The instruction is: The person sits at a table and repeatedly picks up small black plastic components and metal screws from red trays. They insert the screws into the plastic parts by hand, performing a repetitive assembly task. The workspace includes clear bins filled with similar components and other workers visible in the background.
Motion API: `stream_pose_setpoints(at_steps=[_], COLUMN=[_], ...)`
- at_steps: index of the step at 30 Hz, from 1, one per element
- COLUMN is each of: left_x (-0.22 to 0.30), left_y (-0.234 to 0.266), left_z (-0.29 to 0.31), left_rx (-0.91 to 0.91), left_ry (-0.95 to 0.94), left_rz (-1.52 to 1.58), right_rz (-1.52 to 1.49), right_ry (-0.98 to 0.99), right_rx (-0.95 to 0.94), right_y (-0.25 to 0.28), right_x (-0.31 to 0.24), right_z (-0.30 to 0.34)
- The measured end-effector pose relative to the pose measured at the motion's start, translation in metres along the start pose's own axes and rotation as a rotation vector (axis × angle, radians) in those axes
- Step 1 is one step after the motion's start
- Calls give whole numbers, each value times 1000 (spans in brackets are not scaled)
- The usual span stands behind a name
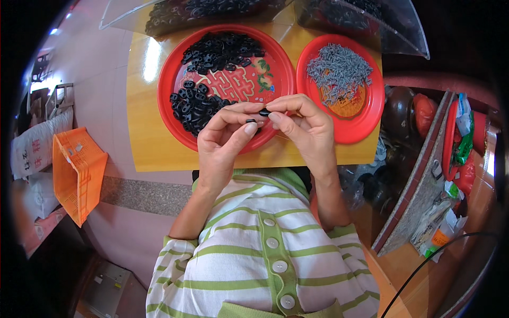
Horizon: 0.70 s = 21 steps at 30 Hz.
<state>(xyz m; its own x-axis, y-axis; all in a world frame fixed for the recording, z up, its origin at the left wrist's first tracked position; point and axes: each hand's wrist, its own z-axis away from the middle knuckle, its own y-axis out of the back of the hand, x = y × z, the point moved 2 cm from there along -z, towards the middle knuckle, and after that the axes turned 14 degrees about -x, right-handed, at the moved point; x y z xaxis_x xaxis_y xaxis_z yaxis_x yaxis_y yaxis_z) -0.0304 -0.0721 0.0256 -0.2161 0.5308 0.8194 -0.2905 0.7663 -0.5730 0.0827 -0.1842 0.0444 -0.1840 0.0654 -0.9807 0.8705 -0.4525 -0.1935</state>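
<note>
Over the near rim of a large red tray (pixel 164 108), my two hands meet fingertip to fingertip. My right hand (pixel 307 123) pinches a small black plastic piece (pixel 264 112) between thumb and forefinger. The thumb and fingers of my left hand (pixel 218 132) close on another small black piece (pixel 251 121), with something thin and pale beside it that I cannot make out. On the tray lie a far heap of black plastic pieces (pixel 220 50), many with two holes, and a nearer heap (pixel 196 108). A smaller red tray (pixel 371 119) to the right bears a pile of grey screws (pixel 339 71).
Clear bins (pixel 212 10) of black parts stand along the far edge of the yellow table (pixel 143 122). An orange plastic crate (pixel 79 175) is on the floor at left. Dark jars (pixel 400 108) and a shelf with bags (pixel 450 228) are at right, with a black cable (pixel 413 278).
</note>
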Motion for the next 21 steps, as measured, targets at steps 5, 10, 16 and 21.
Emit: stream_pose_setpoints(at_steps=[5,10,16,21], left_x=[-3,0,2,3], left_y=[0,-3,-2,-1], left_z=[2,3,-1,1], left_rx=[-61,-72,73,122], left_ry=[-32,-29,62,117], left_rz=[-197,-220,134,140], right_rz=[31,396,334,37], right_ry=[-168,-181,-91,-91], right_rx=[4,-38,40,65], right_y=[4,-1,-9,-12], right_x=[-2,-10,-9,-7], right_z=[-2,0,5,6])
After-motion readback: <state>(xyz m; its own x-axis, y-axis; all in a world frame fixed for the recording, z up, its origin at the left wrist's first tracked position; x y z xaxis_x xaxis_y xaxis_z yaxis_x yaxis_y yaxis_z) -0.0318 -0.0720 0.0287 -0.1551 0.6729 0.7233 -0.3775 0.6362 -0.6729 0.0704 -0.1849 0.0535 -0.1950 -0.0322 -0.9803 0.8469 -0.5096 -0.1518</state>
